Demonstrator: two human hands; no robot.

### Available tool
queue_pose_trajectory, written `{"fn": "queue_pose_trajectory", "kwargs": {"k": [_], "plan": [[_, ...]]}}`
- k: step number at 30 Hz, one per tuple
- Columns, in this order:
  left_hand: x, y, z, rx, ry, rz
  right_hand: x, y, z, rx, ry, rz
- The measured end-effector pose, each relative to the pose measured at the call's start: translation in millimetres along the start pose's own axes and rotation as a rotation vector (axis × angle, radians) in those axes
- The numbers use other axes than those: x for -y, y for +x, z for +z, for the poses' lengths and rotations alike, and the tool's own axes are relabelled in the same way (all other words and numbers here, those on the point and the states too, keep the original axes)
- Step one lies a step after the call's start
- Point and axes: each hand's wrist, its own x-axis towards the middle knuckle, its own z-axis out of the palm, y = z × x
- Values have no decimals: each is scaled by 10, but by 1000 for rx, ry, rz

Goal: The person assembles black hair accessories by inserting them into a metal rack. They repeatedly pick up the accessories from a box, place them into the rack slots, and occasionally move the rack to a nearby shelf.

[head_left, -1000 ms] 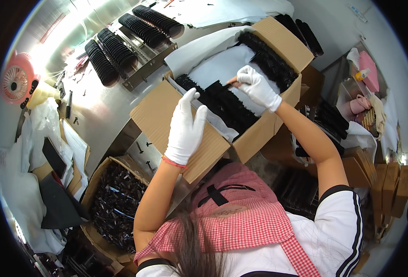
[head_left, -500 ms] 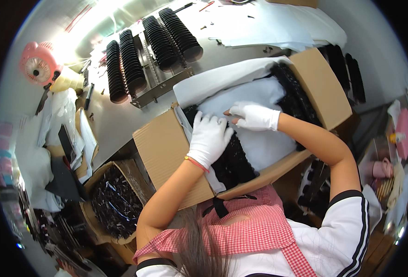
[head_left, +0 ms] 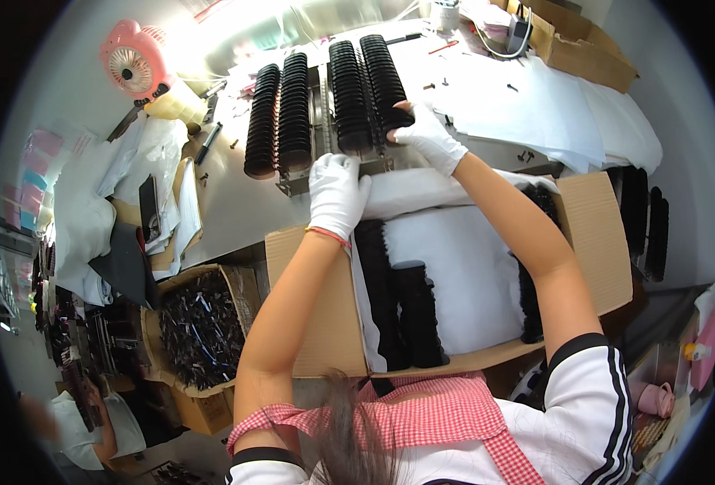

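A metal rack [head_left: 325, 105] on the bench carries several long rows of thin, round black discs [head_left: 295, 113]. My left hand [head_left: 337, 194], in a white glove with its fingers curled, is at the rack's near end plate. My right hand [head_left: 432, 139], in a glove that leaves the thumb and a fingertip bare, has them on either side of the near end of the rightmost row [head_left: 383, 81]. Below both hands stands an open cardboard carton [head_left: 592, 250]. In it, black strips of packed pieces [head_left: 416, 315] lie along the sides of a white sheet [head_left: 471, 275].
To the left are a pink fan [head_left: 135, 65], a pen [head_left: 209, 144] and loose wrapping. A box of dark scraps [head_left: 200, 331] stands lower left. White sheets [head_left: 527, 113], small screws and another carton [head_left: 576, 40] lie at the back right. Another person's arm [head_left: 103, 420] shows at lower left.
Both hands have left the carton's contents and moved up to the rack. The view has shifted, so the bench sits lower and further right in it.
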Motion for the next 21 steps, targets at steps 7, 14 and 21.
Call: {"fn": "queue_pose_trajectory", "kwargs": {"k": [7, 14, 21], "plan": [[100, 10, 267, -236, 75, 46, -69, -161, 231, 23, -43, -246], [79, -23, 245, -260, 62, 25, -23, -390, 616, -324, -696, -700], [-342, -209, -288, -300, -821, -457, 163, -536, 345, -309, -795, -866]]}}
